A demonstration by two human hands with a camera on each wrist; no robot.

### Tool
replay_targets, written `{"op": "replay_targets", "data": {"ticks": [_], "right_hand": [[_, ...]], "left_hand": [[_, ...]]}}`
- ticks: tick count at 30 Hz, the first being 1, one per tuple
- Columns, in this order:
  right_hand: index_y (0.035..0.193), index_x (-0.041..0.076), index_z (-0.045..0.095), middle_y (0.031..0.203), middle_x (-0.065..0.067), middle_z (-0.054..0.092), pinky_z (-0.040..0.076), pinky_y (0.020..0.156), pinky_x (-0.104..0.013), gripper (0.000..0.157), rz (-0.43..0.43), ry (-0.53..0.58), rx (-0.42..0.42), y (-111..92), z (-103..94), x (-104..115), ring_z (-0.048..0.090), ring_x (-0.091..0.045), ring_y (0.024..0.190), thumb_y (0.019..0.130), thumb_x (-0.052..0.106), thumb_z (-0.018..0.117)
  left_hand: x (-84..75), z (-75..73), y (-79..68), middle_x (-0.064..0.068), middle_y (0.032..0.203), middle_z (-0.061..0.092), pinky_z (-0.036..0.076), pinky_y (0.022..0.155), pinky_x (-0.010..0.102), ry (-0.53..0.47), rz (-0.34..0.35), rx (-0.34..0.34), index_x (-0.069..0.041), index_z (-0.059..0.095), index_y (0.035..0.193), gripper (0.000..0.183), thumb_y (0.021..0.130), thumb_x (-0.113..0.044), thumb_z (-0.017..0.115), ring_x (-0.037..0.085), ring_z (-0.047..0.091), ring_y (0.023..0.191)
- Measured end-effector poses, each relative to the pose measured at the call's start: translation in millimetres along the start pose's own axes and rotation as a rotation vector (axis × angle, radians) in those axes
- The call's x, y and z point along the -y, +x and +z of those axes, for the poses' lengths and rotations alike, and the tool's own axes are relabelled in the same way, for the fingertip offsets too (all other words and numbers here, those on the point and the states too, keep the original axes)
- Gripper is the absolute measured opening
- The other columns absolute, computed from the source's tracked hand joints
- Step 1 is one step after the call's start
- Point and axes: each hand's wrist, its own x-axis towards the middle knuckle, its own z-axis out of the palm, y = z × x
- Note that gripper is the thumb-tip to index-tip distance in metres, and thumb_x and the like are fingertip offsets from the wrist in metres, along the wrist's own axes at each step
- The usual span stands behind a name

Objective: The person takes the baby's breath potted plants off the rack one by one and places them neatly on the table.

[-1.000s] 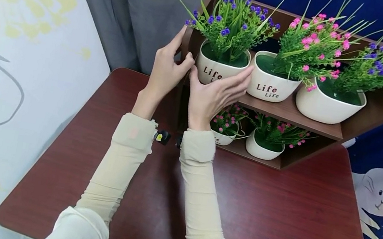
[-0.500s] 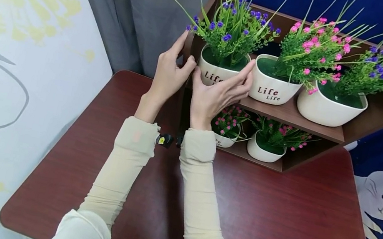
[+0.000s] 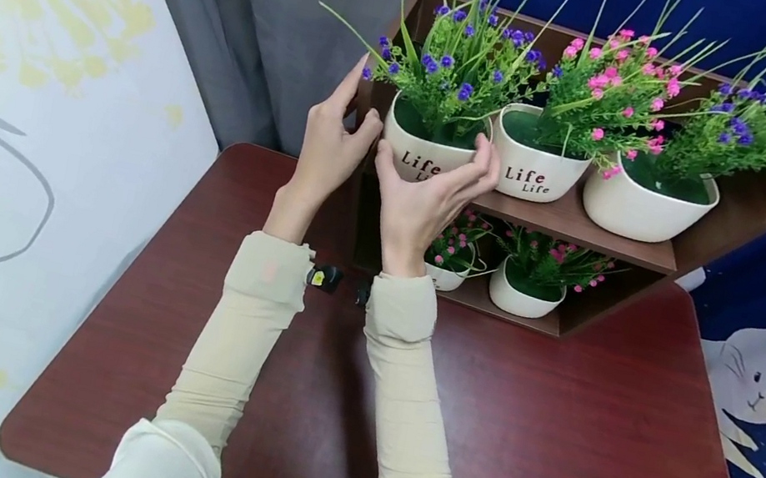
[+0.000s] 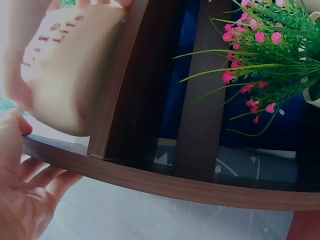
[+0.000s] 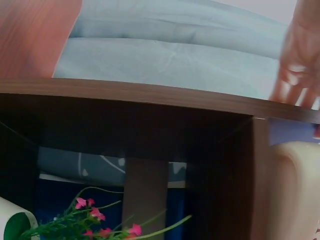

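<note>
A white oval flowerpot [image 3: 435, 156] with "Life" lettering, purple flowers and long grass blades stands at the left end of the wooden shelf's [image 3: 629, 241] upper level. My right hand [image 3: 419, 207] holds this pot from the front, thumb at its left side and fingers bent round its right side. On the shelf's left side panel [image 4: 150, 172] rests the grip of my left hand [image 3: 330, 146]; the left wrist view shows the thumb on one face and the fingers beyond the other. The pot's base is partly hidden by my right hand.
Beside the held pot are a pink-flowered pot [image 3: 539, 172] and another purple-flowered pot [image 3: 647, 207]. Two small pots, one of them the right-hand pot [image 3: 525, 297], sit on the lower level. The shelf stands on a reddish-brown table [image 3: 550, 419], with a grey curtain [image 3: 296, 30] behind.
The right fingers have bent more closely round the pot's right side. The pot has come slightly forward relative to its neighbours. My left hand keeps its place on the side panel.
</note>
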Motion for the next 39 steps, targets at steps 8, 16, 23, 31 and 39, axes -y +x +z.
{"op": "replay_targets", "data": {"ticks": [8,16,23,31,39], "right_hand": [[0.127,0.001,0.032,0.131,-0.016,0.03,0.023,0.105,-0.032,0.091,-0.144,0.032,-0.022,0.7,-22.2,9.3,0.024,-0.016,0.128,0.062,0.04,0.082],[0.125,-0.007,0.033,0.128,-0.019,0.036,0.027,0.102,-0.037,0.099,-0.272,0.055,-0.048,6.3,-62.9,16.8,0.03,-0.022,0.124,0.06,0.051,0.081],[0.125,-0.019,0.036,0.126,-0.028,0.041,0.028,0.102,-0.039,0.111,-0.277,-0.034,-0.099,12.0,-109.7,39.7,0.035,-0.024,0.122,0.066,0.071,0.064],[0.128,-0.013,0.037,0.131,-0.012,0.043,0.034,0.098,-0.039,0.105,-0.144,0.075,-0.095,14.1,-152.9,23.8,0.04,-0.023,0.121,0.057,0.048,0.084],[0.13,-0.007,0.032,0.132,-0.011,0.044,0.029,0.103,-0.04,0.099,-0.024,0.213,-0.047,13.5,-180.2,-2.6,0.04,-0.024,0.122,0.05,0.011,0.089]], "left_hand": [[4.4,-4.4,2.4,0.007,0.073,0.051,0.033,0.057,0.024,0.02,-0.027,-0.005,-0.02,0.039,0.143,0.056,0.088,-0.014,0.049,0.017,0.04,0.058],[12.1,-6.5,7.4,-0.003,0.119,0.061,0.044,0.073,0.022,-0.015,0.001,-0.012,-0.025,0.041,0.141,0.055,0.088,-0.012,0.051,0.01,0.055,0.08],[-1.7,-14.9,7.7,0.002,0.123,0.06,0.045,0.074,0.021,-0.081,-0.012,-0.035,-0.016,0.046,0.139,0.055,0.085,-0.005,0.048,0.009,0.057,0.095],[-21.5,-26.3,4.9,0.011,0.124,0.058,0.043,0.089,0.025,-0.068,-0.003,-0.056,-0.001,0.047,0.135,0.051,0.085,0.001,0.046,0.011,0.057,0.105],[-16.2,-38.9,5.4,0.008,0.118,0.062,0.045,0.084,0.022,-0.055,0.001,-0.095,-0.005,0.051,0.134,0.05,0.084,-0.001,0.045,0.009,0.057,0.095]]}}
